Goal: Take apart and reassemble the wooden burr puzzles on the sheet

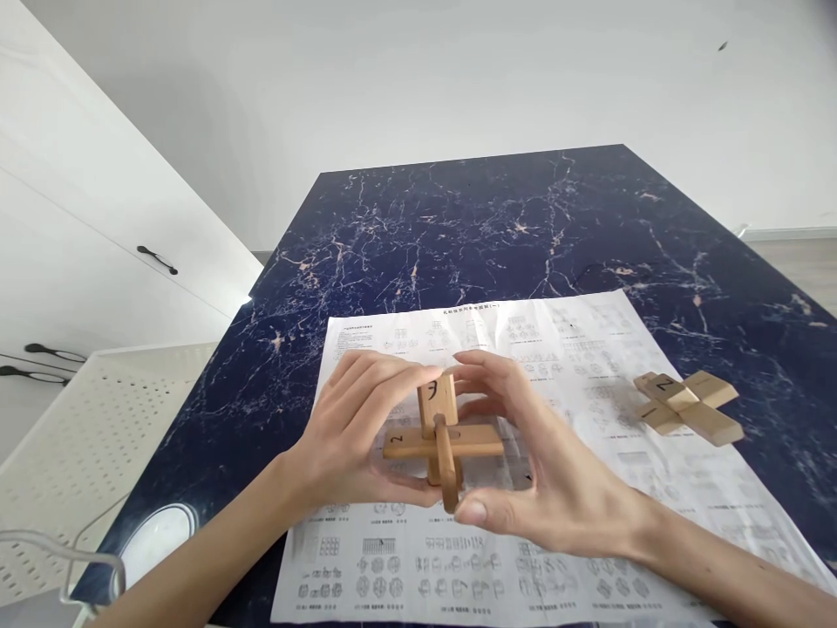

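Between my two hands is a wooden interlocking puzzle made of crossed bars, with handwritten numbers on some faces. One bar stands upright, one lies sideways and one points toward me. My left hand grips it from the left, fingers at the upright bar's top and thumb near its bottom. My right hand curves around the right side, its thumb by the near end of the bar pointing at me and its fingers behind the upright bar. Beneath is a printed instruction sheet with small diagrams.
A second wooden cross-shaped puzzle, marked with numbers, lies on the sheet's right part. The dark blue marbled table meets a white wall. At left are white cabinets, a perforated white chair and a round white object.
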### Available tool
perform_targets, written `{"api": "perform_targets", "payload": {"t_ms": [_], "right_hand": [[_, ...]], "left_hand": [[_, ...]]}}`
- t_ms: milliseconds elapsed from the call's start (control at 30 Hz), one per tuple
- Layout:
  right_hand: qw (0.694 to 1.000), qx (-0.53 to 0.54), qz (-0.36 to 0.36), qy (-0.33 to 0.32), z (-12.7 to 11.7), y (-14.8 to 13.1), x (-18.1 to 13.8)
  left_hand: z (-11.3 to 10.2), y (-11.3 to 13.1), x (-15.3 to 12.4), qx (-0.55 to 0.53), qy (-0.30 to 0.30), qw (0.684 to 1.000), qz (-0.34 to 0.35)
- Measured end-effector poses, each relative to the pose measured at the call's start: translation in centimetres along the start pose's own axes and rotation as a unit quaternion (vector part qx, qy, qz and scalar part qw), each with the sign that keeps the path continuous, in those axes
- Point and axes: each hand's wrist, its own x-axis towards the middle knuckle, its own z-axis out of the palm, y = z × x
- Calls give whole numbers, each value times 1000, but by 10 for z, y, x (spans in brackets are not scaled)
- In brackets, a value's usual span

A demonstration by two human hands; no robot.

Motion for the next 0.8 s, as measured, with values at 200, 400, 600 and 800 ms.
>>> {"api": "perform_targets", "payload": {"t_ms": [200,400,600,800], "right_hand": [[999,27,22,-29,4,-2,0],[1000,12,24,15,-4,1,3],[996,46,32,67,-13,9,8],[983,-100,38,152,-25,17,13]], "left_hand": [[0,1,-4,17,3,1000,4],[-3,-2,1,61,29,998,5],[-8,-8,2,107,37,993,-21],[-13,-13,1,92,64,991,-70]]}}
